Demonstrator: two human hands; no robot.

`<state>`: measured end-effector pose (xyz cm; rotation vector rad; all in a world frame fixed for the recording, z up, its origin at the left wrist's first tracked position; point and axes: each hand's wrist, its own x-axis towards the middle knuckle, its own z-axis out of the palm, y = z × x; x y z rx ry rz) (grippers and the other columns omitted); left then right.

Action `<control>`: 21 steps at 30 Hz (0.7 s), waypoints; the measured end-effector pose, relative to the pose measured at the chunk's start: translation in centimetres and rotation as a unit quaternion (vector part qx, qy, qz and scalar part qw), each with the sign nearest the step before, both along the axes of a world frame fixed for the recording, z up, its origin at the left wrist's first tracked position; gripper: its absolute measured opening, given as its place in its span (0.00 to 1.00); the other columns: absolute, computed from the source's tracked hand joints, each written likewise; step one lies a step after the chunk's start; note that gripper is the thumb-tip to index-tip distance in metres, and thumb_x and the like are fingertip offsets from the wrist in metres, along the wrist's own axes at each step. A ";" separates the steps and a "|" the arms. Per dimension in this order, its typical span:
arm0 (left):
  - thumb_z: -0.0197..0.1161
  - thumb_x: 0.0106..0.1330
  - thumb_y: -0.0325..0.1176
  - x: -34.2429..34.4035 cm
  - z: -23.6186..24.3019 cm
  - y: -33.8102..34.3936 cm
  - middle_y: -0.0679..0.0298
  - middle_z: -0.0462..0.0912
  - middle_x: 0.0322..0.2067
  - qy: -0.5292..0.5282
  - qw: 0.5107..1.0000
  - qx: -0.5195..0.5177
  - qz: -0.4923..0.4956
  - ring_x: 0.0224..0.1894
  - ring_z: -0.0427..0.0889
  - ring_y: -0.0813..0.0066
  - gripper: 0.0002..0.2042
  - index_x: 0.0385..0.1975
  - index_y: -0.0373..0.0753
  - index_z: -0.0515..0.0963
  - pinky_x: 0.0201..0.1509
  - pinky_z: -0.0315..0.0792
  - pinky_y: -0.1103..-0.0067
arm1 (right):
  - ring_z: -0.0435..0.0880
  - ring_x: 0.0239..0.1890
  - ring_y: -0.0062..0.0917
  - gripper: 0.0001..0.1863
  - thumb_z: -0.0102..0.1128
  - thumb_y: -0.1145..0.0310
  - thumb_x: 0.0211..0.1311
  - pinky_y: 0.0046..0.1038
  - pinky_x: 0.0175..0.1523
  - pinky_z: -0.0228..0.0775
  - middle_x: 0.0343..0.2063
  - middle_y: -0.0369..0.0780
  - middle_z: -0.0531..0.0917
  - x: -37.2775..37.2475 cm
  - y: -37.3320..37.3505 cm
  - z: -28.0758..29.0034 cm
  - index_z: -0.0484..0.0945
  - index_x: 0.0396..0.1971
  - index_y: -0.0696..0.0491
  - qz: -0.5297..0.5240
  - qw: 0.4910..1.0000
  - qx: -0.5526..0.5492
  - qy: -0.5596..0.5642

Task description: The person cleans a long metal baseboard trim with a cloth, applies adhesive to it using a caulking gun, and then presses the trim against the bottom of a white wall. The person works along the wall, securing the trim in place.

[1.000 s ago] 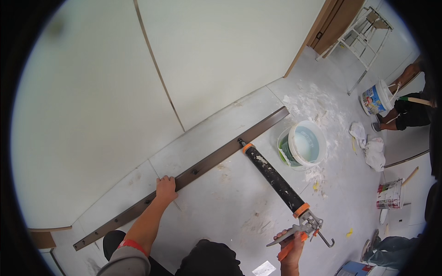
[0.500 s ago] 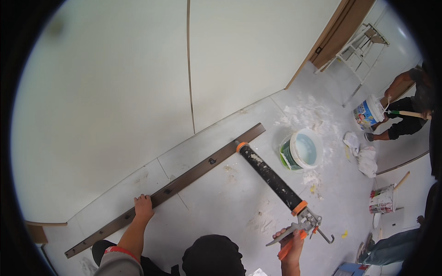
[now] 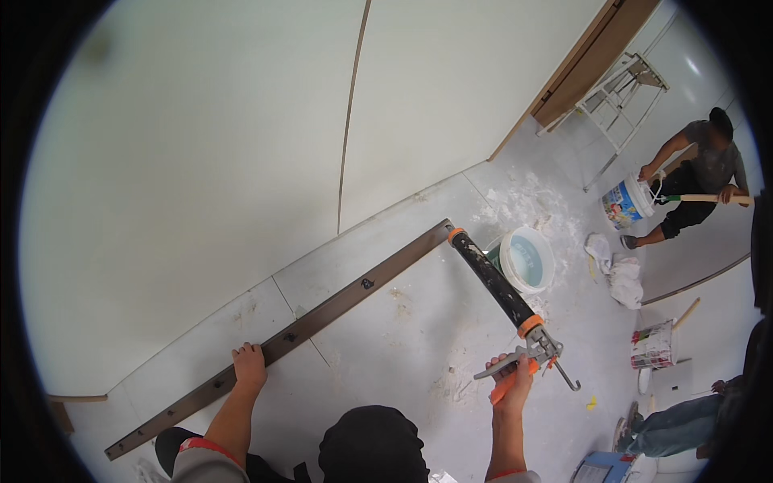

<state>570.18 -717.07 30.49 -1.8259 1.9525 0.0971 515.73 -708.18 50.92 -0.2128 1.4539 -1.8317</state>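
Note:
A long brown baseboard-like strip (image 3: pixel 326 312) lies slantwise on the floor near the wall, with several dark dabs of adhesive along its upward face. My left hand (image 3: pixel 250 365) grips its middle-left part, fingers over the far edge. In my right hand (image 3: pixel 513 381) is the orange and grey handle of a caulking gun (image 3: pixel 493 279), its fingers round the handle and trigger. The gun's black barrel points away and to the left. Its nozzle end is at the far right end of the strip; whether the tip touches is too small to tell.
Behind the barrel stands a white bucket (image 3: pixel 527 259) of pale liquid. White wall panels (image 3: pixel 201 161) rise just beyond the strip. To the right are white bags (image 3: pixel 624 280), a stepladder (image 3: pixel 624 105), a stained bucket (image 3: pixel 653 344) and two other people, one holding a blue-white bucket (image 3: pixel 628 201).
The caulking gun has moved right and slightly away, its nozzle going from partway along the strip to the far end. My left hand keeps its hold on the strip.

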 end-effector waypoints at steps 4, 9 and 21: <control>0.73 0.51 0.35 0.2 2.0 1.2 0.52 0.74 0.46 0.005 1.000 0.006 0.000 0.48 0.77 0.55 0.26 0.49 0.36 0.73 0.59 0.66 0.59 | 0.83 0.36 0.32 0.18 0.53 0.57 0.73 0.40 0.44 0.82 0.35 0.43 0.79 0.1 -0.1 0.3 0.67 0.53 0.55 -0.009 1.000 0.011 -0.003; 0.72 0.52 0.34 0.0 4.3 2.5 0.52 0.74 0.46 0.012 1.000 0.008 0.006 0.48 0.77 0.56 0.25 0.50 0.35 0.73 0.59 0.66 0.59 | 0.82 0.32 0.31 0.18 0.51 0.56 0.74 0.38 0.40 0.81 0.33 0.42 0.79 0.3 -0.3 1.0 0.68 0.53 0.55 -0.017 1.000 0.024 -0.012; 0.70 0.51 0.30 -1.0 5.6 2.1 0.52 0.75 0.45 0.036 0.999 0.001 0.016 0.47 0.77 0.55 0.21 0.47 0.35 0.75 0.59 0.65 0.58 | 0.81 0.30 0.29 0.19 0.51 0.55 0.75 0.36 0.37 0.80 0.30 0.41 0.78 0.7 -0.1 2.4 0.67 0.51 0.54 -0.017 0.999 0.049 -0.008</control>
